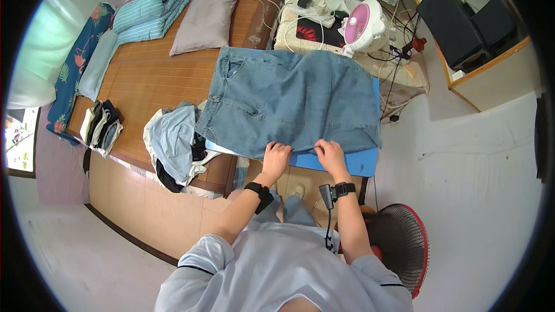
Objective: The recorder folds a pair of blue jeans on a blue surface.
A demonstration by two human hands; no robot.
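Observation:
A blue denim skirt (295, 91) lies spread over a blue board (360, 165), its waistband to the left and its hem to the right. Along its near edge, my left hand (276, 161) pinches the fabric with thumb and fingers. A short way to the right, my right hand (333, 160) grips the same edge, lifted slightly off the board. Soft creases run across the denim, and a front seam extends from the fly towards the hem. The skirt hides most of the board.
A loose pile of clothes (173, 138) lies left of the skirt on the bed mat (160, 73), with a folded stack (102, 125) farther left. A pink-and-white fan (359, 24) and cables stand behind. A floor fan (403, 242) is by my right side.

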